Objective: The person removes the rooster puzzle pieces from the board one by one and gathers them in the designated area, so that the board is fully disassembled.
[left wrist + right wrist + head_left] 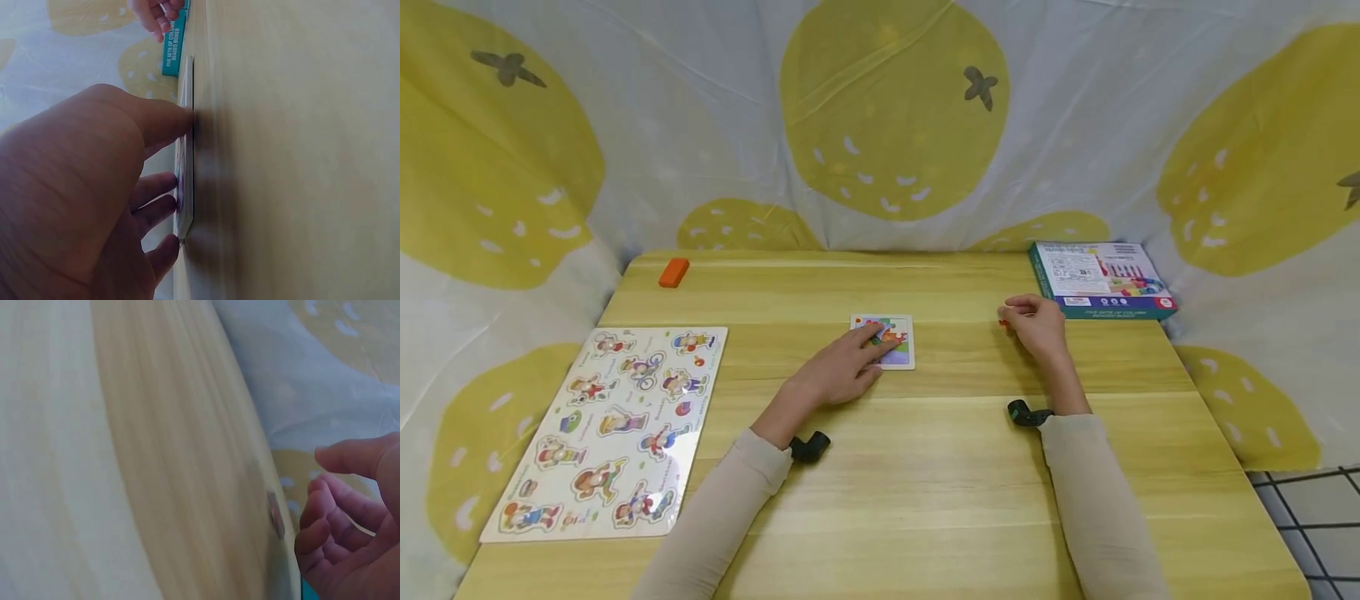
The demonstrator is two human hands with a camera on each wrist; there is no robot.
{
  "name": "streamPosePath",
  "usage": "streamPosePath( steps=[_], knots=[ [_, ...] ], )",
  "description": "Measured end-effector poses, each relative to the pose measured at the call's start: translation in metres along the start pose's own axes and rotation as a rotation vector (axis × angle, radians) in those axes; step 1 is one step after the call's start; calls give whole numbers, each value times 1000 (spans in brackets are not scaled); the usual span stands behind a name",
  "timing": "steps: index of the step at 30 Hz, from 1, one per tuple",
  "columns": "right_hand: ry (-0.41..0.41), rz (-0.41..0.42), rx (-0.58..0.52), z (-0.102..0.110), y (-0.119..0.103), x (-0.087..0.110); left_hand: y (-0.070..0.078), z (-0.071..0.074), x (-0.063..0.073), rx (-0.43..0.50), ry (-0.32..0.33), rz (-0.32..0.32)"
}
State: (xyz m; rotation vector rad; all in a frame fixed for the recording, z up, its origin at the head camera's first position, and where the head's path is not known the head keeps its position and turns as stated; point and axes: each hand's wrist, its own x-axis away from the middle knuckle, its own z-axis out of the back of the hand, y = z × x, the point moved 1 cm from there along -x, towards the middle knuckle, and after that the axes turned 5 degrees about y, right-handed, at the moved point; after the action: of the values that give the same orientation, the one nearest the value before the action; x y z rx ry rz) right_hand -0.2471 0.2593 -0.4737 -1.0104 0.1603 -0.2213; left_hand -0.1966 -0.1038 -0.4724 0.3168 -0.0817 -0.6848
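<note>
My left hand (842, 367) rests on a small square picture puzzle (904, 357) at the middle of the table. Its fingers are spread over the picture, hiding part of it, while the thumb (169, 119) touches the edge in the left wrist view. Farther right, my right hand (1037, 325) hovers near a small red piece (1003, 322) by its fingertips. The right wrist view shows this small piece (275, 515) on the tabletop, beside loosely bent fingers (315, 509). Thumb and fingertips stand apart there with nothing between them.
A large peg puzzle board (688, 467) with cartoon figures lies at the left. An orange block (673, 272) sits at the back left. Behind my right hand is a printed box (1101, 279). A fruit-print curtain (722, 117) hangs behind the wooden table (925, 500).
</note>
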Motion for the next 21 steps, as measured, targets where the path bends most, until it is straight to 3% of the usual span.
streamPosePath(
  steps=[5,11,21],
  knots=[
    [-44,53,-46,-16,-13,4,-1,4,6,26,23,0],
    [-113,100,-58,-37,-27,10,-3,5,15,59,-3,44],
    [-196,138,-97,-76,-45,19,-3,0,16,83,-24,53]
  ],
)
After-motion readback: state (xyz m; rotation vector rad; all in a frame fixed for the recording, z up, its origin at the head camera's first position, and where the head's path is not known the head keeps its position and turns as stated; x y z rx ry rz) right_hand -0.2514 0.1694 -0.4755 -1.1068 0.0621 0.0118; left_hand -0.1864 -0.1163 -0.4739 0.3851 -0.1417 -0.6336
